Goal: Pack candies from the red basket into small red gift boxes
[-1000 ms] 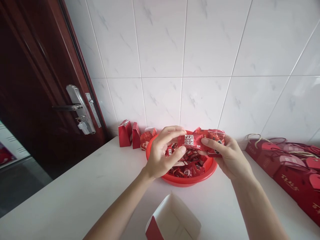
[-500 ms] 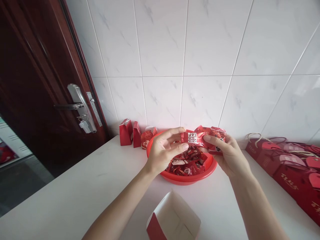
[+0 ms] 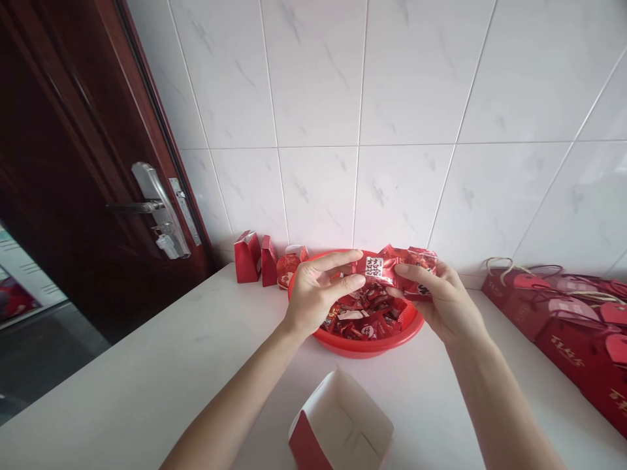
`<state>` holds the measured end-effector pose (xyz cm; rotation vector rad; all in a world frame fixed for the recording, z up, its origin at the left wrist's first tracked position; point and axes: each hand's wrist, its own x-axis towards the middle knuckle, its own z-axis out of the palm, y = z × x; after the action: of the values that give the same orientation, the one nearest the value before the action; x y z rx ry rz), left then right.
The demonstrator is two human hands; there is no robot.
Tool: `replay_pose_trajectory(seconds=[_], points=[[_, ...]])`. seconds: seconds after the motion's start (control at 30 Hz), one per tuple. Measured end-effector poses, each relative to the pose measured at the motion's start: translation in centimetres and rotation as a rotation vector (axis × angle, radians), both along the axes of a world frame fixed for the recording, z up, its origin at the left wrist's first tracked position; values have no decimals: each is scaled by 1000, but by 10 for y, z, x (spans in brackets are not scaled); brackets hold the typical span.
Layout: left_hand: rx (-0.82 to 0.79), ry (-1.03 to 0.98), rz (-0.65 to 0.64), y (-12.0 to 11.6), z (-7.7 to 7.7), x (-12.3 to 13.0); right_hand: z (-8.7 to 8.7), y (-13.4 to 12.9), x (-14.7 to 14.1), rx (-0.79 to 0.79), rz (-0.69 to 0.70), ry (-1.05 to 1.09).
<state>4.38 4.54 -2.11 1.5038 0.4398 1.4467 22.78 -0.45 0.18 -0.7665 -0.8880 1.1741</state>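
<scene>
Above a red plastic basket (image 3: 365, 349) full of red-wrapped candies (image 3: 369, 320), both hands meet around small red packets. My right hand (image 3: 443, 294) pinches several red packets between thumb and fingers. One of them, a red candy packet (image 3: 373, 266) with a white patterned square, points left out of that grip. Thumb and forefinger of my left hand (image 3: 321, 287) close on the left end of this packet. Nearer the camera, an open-topped box (image 3: 343, 424), white inside and red outside, stands on the white table (image 3: 186, 378).
Two small red boxes (image 3: 247, 258) and a round-shaped patterned red box (image 3: 290, 264) stand by the tiled wall, left of the basket. Red gift bags (image 3: 563, 339) with cord handles line the right side. A dark wooden door (image 3: 83, 163) is at the left.
Both hands stay over the basket with the packets. The packet with the white square has tilted a little, and the right hand's packets have shifted slightly left.
</scene>
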Motion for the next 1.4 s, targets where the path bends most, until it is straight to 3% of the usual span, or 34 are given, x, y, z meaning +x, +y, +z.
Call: replay_pose_trajectory(seconds=[0.13,0.5,0.63,0.73,0.9,1.0,1.1,1.4], points=[[114,48,79,0,5,-3,1,0,-2,-5,-9,-18],[660,290,369,-3,8,-8,-1,0,-5,12,-28,-73],[732,364,480,-7,9,-6,-1,-1,-8,26,-35,-86],[697,354,428,-6,9,-7,-1,-1,-8,31,-43,-76],[545,325,140,-3,6,-11,-2,-1,-5,23,-53,-60],[475,325,53,-3,4,-13,-2,0,-4,31,-17,-62],[479,330,46,-5,6,-13,-1,-1,-4,33,5,-59],[665,334,193,-7,15,-12,-1,-2,-7,62,16,-89]])
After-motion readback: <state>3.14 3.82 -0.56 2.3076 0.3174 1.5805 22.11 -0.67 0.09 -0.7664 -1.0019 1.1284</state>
